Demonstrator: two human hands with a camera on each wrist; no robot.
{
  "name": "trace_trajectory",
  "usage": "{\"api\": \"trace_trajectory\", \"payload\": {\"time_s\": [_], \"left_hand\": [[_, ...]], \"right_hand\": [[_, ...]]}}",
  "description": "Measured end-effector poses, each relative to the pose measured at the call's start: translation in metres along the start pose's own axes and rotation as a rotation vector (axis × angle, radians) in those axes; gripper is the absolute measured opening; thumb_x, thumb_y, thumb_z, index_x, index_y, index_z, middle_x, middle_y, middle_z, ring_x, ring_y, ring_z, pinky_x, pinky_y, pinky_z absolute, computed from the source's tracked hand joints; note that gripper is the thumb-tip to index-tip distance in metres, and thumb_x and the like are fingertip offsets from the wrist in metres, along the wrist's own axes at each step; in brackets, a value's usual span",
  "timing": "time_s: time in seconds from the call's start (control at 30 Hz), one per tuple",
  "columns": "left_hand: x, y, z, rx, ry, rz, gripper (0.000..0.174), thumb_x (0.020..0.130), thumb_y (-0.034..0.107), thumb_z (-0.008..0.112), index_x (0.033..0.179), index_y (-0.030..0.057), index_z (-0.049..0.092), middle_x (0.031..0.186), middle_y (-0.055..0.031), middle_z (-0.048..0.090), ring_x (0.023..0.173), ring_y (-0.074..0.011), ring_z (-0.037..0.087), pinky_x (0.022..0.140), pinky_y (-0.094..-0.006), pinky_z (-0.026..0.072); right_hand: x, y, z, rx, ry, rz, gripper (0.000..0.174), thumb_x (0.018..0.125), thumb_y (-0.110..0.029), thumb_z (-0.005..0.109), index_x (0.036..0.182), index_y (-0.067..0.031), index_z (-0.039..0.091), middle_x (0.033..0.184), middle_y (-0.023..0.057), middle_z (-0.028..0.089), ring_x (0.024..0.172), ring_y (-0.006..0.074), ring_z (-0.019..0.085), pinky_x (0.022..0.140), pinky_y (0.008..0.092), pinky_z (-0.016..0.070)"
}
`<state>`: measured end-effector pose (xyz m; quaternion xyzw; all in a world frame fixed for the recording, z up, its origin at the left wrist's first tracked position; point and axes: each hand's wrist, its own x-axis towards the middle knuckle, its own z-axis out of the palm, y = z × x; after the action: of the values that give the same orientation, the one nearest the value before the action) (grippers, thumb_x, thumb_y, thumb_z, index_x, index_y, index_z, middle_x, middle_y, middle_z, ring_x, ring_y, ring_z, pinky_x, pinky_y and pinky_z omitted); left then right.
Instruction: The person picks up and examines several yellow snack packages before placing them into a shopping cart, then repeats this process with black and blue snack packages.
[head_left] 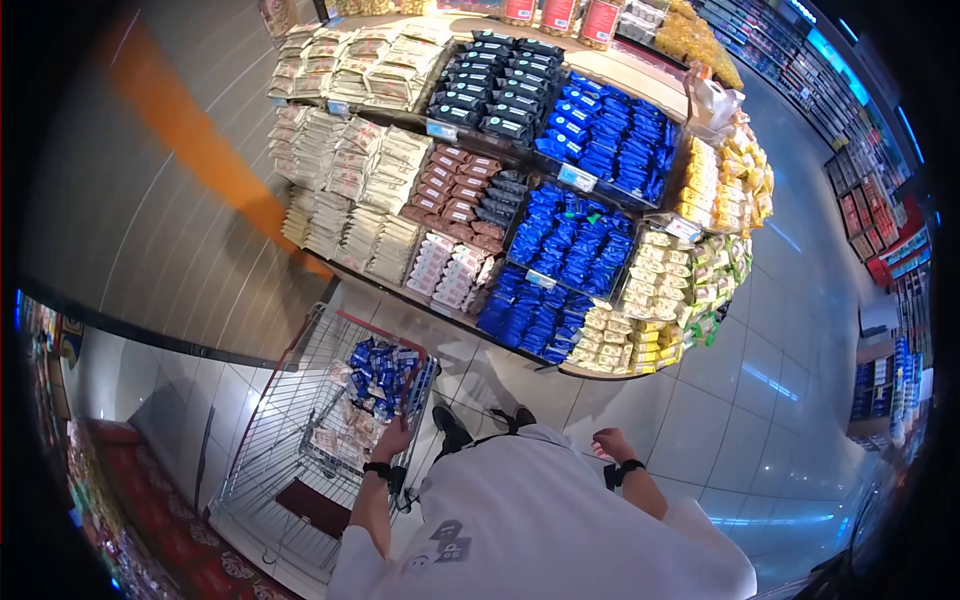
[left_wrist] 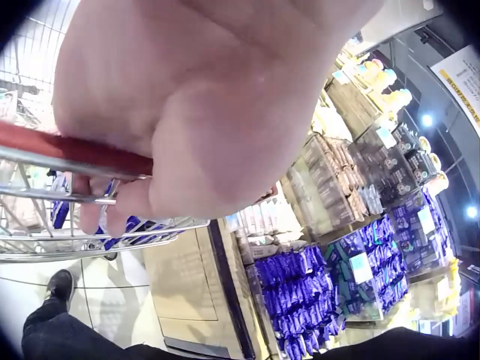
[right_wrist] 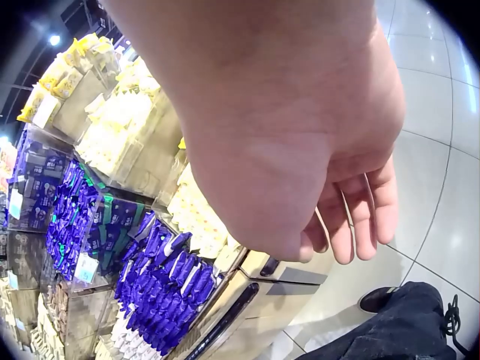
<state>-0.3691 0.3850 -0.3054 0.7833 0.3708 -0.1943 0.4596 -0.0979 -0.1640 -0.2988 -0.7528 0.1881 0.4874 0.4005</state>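
Note:
The left hand grips the red handle bar of a wire shopping cart; in the left wrist view, that hand has its fingers curled round the red bar. Inside the cart lie blue packets and pale packets. Hanging beside the body with fingers loosely bent, the right hand holds nothing. The right wrist view shows that hand over the floor, its fingers relaxed and touching no goods.
A curved tiered display of packaged snacks stands ahead, with blue packets, black packets and yellow packets. A brown wall-like surface is at the left. Tiled floor runs along the right, with shelves beyond.

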Motion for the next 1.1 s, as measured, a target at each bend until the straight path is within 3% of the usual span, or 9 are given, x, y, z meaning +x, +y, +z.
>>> {"api": "trace_trajectory", "payload": {"time_s": [0.17, 0.4, 0.43, 0.5, 0.57, 0.67, 0.8, 1.0, 1.1], "left_hand": [[0.0, 0.002, -0.011, -0.06, -0.085, -0.009, 0.046, 0.092, 0.02, 0.057, 0.133, -0.0002, 0.054, 0.113, -0.0225, 0.068, 0.104, -0.0346, 0.066, 0.09, -0.0436, 0.0502], [-0.018, 0.008, -0.099, 0.102, -0.154, 0.265, 0.043, 0.093, 0.021, 0.062, 0.134, 0.0076, 0.061, 0.122, -0.0193, 0.07, 0.11, -0.032, 0.069, 0.092, -0.0425, 0.0548], [-0.006, -0.004, -0.113, 0.054, -0.169, 0.182, 0.043, 0.094, 0.021, 0.061, 0.135, 0.007, 0.06, 0.123, -0.0197, 0.069, 0.11, -0.0342, 0.069, 0.092, -0.043, 0.0547], [0.02, -0.042, -0.136, 0.176, 0.054, 0.334, 0.039, 0.096, 0.022, 0.057, 0.131, 0.0047, 0.061, 0.126, -0.0224, 0.068, 0.116, -0.0392, 0.066, 0.099, -0.045, 0.0509], [-0.01, 0.029, -0.2, 0.097, 0.091, 0.286, 0.035, 0.098, 0.019, 0.055, 0.129, 0.0046, 0.062, 0.121, -0.0218, 0.07, 0.112, -0.0384, 0.068, 0.095, -0.0453, 0.053], [0.036, 0.018, -0.217, 0.03, 0.194, 0.178, 0.032, 0.095, 0.022, 0.06, 0.121, 0.0051, 0.067, 0.109, -0.0218, 0.073, 0.106, -0.0392, 0.07, 0.092, -0.0441, 0.0546], [0.128, -0.028, -0.174, 0.106, 0.216, 0.108, 0.034, 0.086, 0.021, 0.065, 0.116, 0.0037, 0.067, 0.108, -0.0236, 0.072, 0.104, -0.041, 0.07, 0.09, -0.0446, 0.0553], [0.177, -0.094, -0.071, -0.055, 0.193, -0.138, 0.034, 0.083, 0.02, 0.066, 0.108, -0.0027, 0.065, 0.107, -0.031, 0.071, 0.109, -0.0469, 0.067, 0.095, -0.0517, 0.054], [0.196, -0.156, -0.015, 0.152, 0.06, -0.152, 0.036, 0.083, 0.019, 0.066, 0.109, -0.0061, 0.065, 0.11, -0.0352, 0.069, 0.112, -0.0484, 0.066, 0.098, -0.0539, 0.0532]], "right_hand": [[-0.03, 0.011, 0.016, -0.044, 0.034, 0.053, 0.02, 0.094, -0.013, 0.064, 0.106, -0.0004, 0.073, 0.083, 0.0069, 0.073, 0.068, 0.0165, 0.071, 0.061, 0.0304, 0.0601], [-0.05, 0.028, 0.037, -0.082, 0.043, 0.115, 0.022, 0.097, -0.014, 0.064, 0.113, -0.0003, 0.07, 0.085, 0.0089, 0.073, 0.068, 0.0198, 0.071, 0.061, 0.0327, 0.0594], [-0.05, 0.026, 0.041, -0.089, 0.069, 0.123, 0.022, 0.097, -0.013, 0.064, 0.113, 0.0001, 0.07, 0.085, 0.0091, 0.073, 0.067, 0.0201, 0.071, 0.061, 0.0331, 0.0593], [-0.058, 0.019, 0.044, -0.066, 0.059, 0.132, 0.022, 0.095, -0.012, 0.065, 0.113, 0.0004, 0.071, 0.085, 0.0099, 0.073, 0.067, 0.0195, 0.071, 0.06, 0.0319, 0.0592], [-0.072, 0.01, 0.058, -0.029, 0.056, 0.141, 0.023, 0.094, -0.011, 0.066, 0.112, 0.0007, 0.072, 0.084, 0.0108, 0.074, 0.067, 0.0189, 0.071, 0.059, 0.0307, 0.0591], [-0.086, -0.002, 0.075, -0.047, 0.091, 0.08, 0.023, 0.095, -0.01, 0.065, 0.114, 0.0008, 0.071, 0.084, 0.0111, 0.074, 0.066, 0.0191, 0.071, 0.058, 0.0305, 0.0585], [-0.101, -0.002, 0.099, -0.079, 0.099, 0.101, 0.023, 0.096, -0.011, 0.063, 0.115, 0.0009, 0.069, 0.085, 0.0099, 0.073, 0.068, 0.0184, 0.07, 0.06, 0.0311, 0.058], [-0.151, 0.0, 0.119, -0.121, 0.161, 0.176, 0.025, 0.097, -0.01, 0.061, 0.118, 0.0013, 0.068, 0.087, 0.0092, 0.071, 0.07, 0.0179, 0.068, 0.063, 0.0319, 0.0581], [-0.166, 0.014, 0.114, -0.135, 0.197, 0.215, 0.025, 0.096, -0.01, 0.062, 0.117, 0.0019, 0.069, 0.089, 0.0109, 0.073, 0.071, 0.0192, 0.071, 0.063, 0.0325, 0.0596]]}}
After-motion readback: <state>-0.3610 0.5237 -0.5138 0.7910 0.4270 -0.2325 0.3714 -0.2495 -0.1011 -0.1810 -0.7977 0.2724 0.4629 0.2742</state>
